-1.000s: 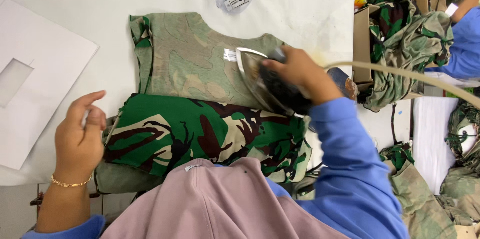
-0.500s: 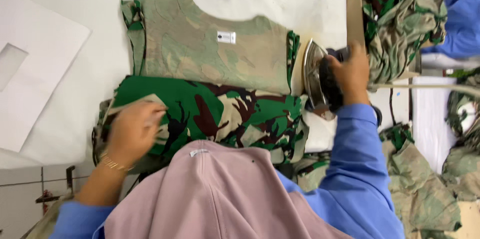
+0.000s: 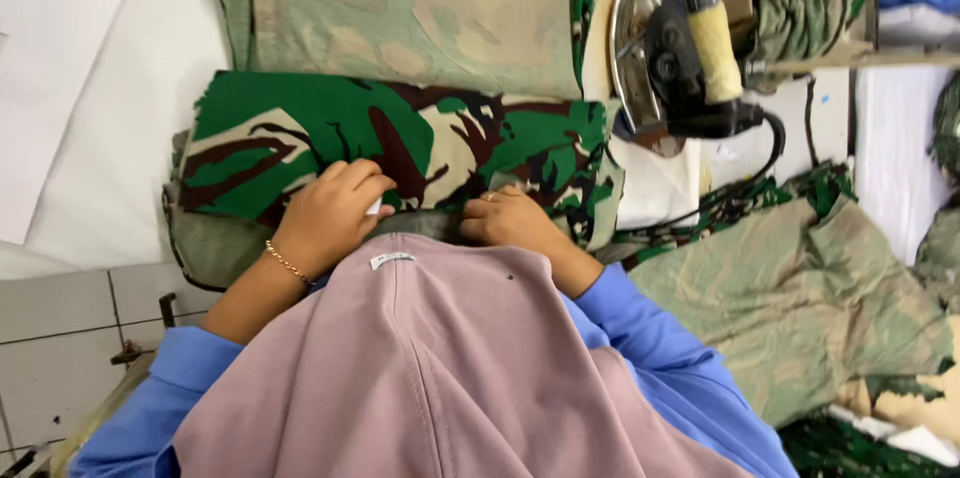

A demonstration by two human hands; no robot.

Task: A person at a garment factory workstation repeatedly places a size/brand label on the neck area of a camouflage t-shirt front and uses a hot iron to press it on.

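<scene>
A camouflage garment point(image 3: 400, 68) lies on the white ironing table point(image 3: 150, 108). Its far half shows the faded inside with a small white label; the near half is folded over and shows green, brown and cream. My left hand point(image 3: 335, 213), with a gold bracelet at the wrist, pinches the near edge of the folded part. Beside it my right hand point(image 3: 510, 218), with a ring, grips the same edge. An iron point(image 3: 665, 58) with a yellowish handle stands on its heel to the right of the garment, with no hand on it.
A black cord point(image 3: 750, 183) runs from the iron. More camouflage cloth point(image 3: 810, 288) is heaped at the right. A white cardboard sheet point(image 3: 50, 78) lies at the left. My pink headscarf point(image 3: 440, 378) hides the table's near edge. Tiled floor point(image 3: 70, 338) shows at lower left.
My right hand set the iron down on its heel at the right and let go. Both hands came to the garment's near edge and took hold of it.
</scene>
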